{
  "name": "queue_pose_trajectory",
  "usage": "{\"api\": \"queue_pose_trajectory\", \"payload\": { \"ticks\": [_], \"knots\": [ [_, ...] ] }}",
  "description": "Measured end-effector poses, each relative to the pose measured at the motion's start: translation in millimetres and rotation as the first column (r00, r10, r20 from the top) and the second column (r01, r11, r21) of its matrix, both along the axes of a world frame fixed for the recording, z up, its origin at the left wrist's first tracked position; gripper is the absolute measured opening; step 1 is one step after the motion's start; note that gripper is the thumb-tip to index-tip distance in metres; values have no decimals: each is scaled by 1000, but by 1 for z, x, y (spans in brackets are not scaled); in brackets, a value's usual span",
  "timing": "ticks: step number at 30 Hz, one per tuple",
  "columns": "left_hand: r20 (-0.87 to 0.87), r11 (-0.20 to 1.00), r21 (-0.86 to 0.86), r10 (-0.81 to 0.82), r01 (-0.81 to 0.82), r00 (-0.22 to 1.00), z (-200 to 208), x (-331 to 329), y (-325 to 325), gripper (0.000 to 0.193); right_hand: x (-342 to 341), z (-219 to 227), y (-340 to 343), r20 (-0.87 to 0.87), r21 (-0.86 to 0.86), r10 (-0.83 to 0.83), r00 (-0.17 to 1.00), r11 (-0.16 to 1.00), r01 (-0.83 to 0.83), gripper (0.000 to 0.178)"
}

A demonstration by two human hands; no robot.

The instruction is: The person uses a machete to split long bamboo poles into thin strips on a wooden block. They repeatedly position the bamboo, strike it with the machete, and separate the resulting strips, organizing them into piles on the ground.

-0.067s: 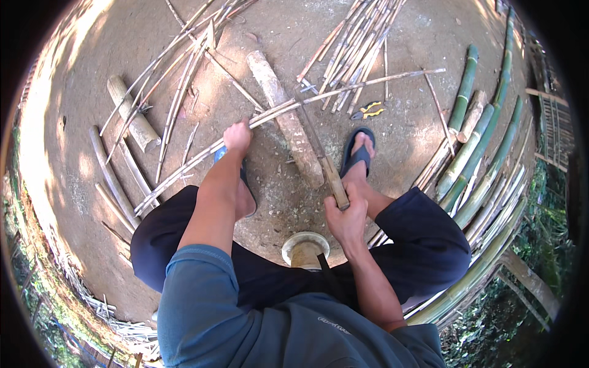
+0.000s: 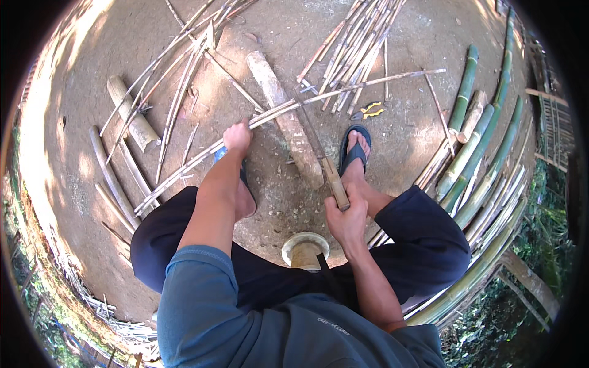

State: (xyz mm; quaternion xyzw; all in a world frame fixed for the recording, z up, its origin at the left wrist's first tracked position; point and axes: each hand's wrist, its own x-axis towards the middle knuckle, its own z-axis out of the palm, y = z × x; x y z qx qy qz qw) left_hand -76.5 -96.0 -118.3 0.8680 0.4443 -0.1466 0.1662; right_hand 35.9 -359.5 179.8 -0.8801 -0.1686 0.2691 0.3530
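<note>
My left hand (image 2: 238,137) is closed around a few thin bamboo sticks (image 2: 184,170), which run slantwise from beside my left knee to the far right. The sticks lie across a thick wooden log (image 2: 266,76) on the ground between my feet. In my right hand (image 2: 348,219) is the wooden handle of a machete (image 2: 311,138). Its dark blade points away from me and its far end meets the sticks above the log. My fingers hide the handle's near end.
Bundled thin sticks (image 2: 362,46) lie far ahead, with yellow-and-black pliers (image 2: 370,110) near them. Loose sticks (image 2: 184,92) and a short log (image 2: 132,113) are on the left. Green bamboo poles (image 2: 464,92) line the right. A round-rimmed post (image 2: 305,240) stands between my legs.
My right foot has shifted slightly to the left. Both hands, the machete and the sticks hold nearly the same place.
</note>
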Motion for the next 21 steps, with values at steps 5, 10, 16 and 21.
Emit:
{"api": "queue_pose_trajectory", "payload": {
  "ticks": [5, 10, 16, 21],
  "knots": [
    [-1, 1000, 7, -8, 9, 1000, -1, -1, 2, 21, 7, 0, 0, -39, -9, 13, 999, 1000, -13, 17],
    [-37, 1000, 13, -17, 17, 999, 2, 4, 5, 23, 10, 6, 0, -107, -54, -1, 994, 999, -5, 23],
    [-52, 999, 40, 14, -12, 999, 6, 2, 2, 25, 23, 11, 2, -122, -67, 9, 992, 998, -18, 25],
    [-31, 996, 73, -55, 57, 998, 0, 1, 4, 20, 25, 11, 4, -116, -55, 17, 993, 998, -23, 25]
  ]
}}
